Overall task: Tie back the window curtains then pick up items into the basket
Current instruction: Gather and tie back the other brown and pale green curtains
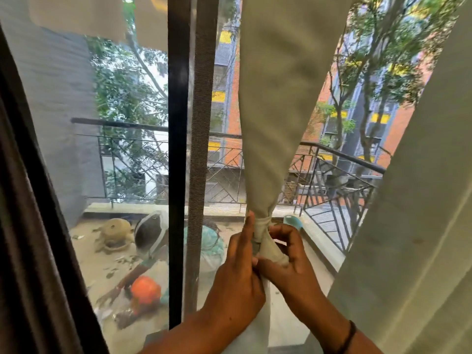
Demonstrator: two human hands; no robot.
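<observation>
Fingers of both hands are curled onto the knotted waist of the cream curtain [270, 118]: the left hand [238, 274] presses against the knot's left side with its forefinger pointing straight up along the cloth and the other fingers bent, and the right hand [290, 254] grips the bundle just under the knot, thumb and bent fingers wrapped round it. The hands touch each other at the cloth. This curtain hangs from the top of the view, narrows as it comes down, and is gathered into a tight knot [261, 226] in the lower middle, its tail falling on between the two wrists. A second, wider cream curtain [419, 226] slants down the right side, well apart from the knot. A dark curtain [30, 238] fills the left edge. Behind the cloth stands the window [127, 154], with a black frame bar [177, 159] and a grey mesh strip [200, 139] running upright just left of the knotted curtain. Through the glass a balcony railing [120, 122] shows, with trees and an orange building beyond. On the balcony floor lie a clay pot [115, 232] and an orange toy [145, 290]. A dark band [348, 335] circles the right wrist.
</observation>
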